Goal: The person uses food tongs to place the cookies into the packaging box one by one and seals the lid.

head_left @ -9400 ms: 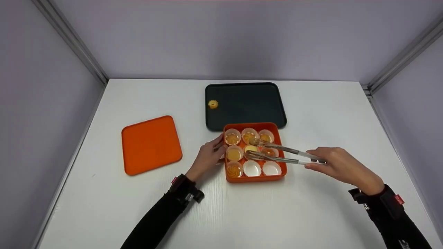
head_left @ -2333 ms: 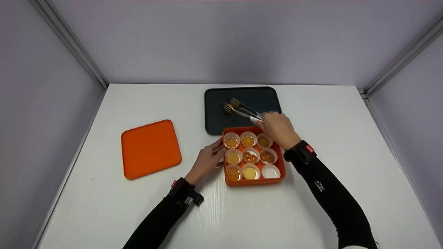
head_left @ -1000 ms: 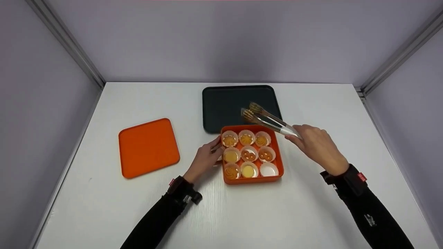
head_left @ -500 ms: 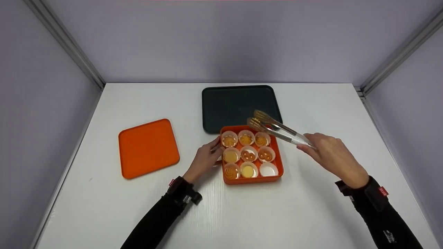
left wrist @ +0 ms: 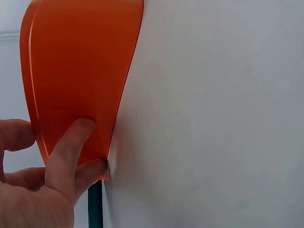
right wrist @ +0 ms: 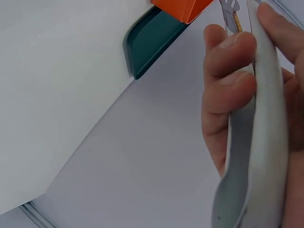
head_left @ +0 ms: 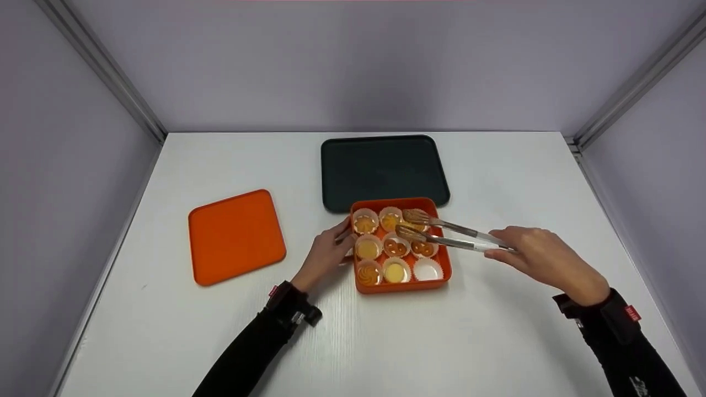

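Observation:
My left hand (head_left: 325, 252) rests at the left side of an orange box (head_left: 444, 278); in the left wrist view its fingertips press on the outer wall. In the box, white paper cups hold small yellow cookies; one cup (head_left: 428, 269) at the front right shows a bare white bottom. My right hand (head_left: 543, 259) grips metal tongs (head_left: 460, 242) by their pale handles, seen close up in the right wrist view. The tong tips hover over the upper right cups and partly cover them. I cannot tell what lies between the tips.
Behind the box lies a dark green tray (head_left: 380, 165), close to the box's back edge. To the left, an orange lid-like tray (head_left: 237, 237) lies flat on the white table (head_left: 331, 358). Grey-white walls (head_left: 364, 66) stand at the back and both sides.
My right hand has drawn the tongs from the dark tray toward me and right, over the box. The cookie seen earlier on that tray is gone from it. My left hand stays put.

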The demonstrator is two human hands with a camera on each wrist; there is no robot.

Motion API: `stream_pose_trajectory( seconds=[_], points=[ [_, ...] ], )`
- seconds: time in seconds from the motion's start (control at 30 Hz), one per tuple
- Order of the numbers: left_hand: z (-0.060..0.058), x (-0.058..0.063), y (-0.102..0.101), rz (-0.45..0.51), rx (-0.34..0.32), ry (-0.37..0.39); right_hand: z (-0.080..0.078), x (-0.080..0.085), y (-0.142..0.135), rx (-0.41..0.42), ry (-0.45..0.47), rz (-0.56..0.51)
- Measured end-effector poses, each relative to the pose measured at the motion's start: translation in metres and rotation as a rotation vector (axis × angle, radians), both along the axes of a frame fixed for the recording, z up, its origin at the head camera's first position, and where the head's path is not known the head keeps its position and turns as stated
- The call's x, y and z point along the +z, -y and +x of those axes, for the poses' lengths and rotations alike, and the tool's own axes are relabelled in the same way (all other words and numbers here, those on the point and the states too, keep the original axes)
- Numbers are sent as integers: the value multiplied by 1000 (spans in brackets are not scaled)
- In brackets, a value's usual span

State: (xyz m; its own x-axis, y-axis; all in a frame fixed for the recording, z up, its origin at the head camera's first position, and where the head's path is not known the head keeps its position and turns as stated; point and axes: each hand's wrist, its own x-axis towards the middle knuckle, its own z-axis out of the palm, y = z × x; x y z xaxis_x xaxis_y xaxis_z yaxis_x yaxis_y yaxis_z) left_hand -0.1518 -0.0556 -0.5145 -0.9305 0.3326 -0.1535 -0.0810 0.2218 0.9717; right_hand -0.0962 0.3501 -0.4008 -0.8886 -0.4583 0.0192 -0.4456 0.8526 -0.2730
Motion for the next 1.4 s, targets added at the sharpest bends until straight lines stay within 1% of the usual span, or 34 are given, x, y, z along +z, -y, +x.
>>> stream_pose_trajectory(
  seconds=[0.1,0.23,0.33,0.5,0.63,0.77,0.93,1.2,1.4],
  points=[
    [-1,0,0,14,2,6,2,3,-5,25,-17,9],
    [0,2,0,7,11,9,5,5,-11,53,-40,11],
    [1,3,-1,-10,15,16,7,7,-16,61,-41,5],
    [1,4,-1,6,17,25,9,12,-24,65,-32,6],
    [0,2,-1,16,14,15,10,18,-29,78,-26,16],
    [0,1,0,7,10,10,11,23,-31,95,1,31],
    [0,2,1,9,7,7,13,29,-31,94,35,54],
    [1,3,0,37,12,2,16,38,-30,97,36,99],
    [1,4,0,20,20,-3,17,41,-26,109,50,131]
  ],
)
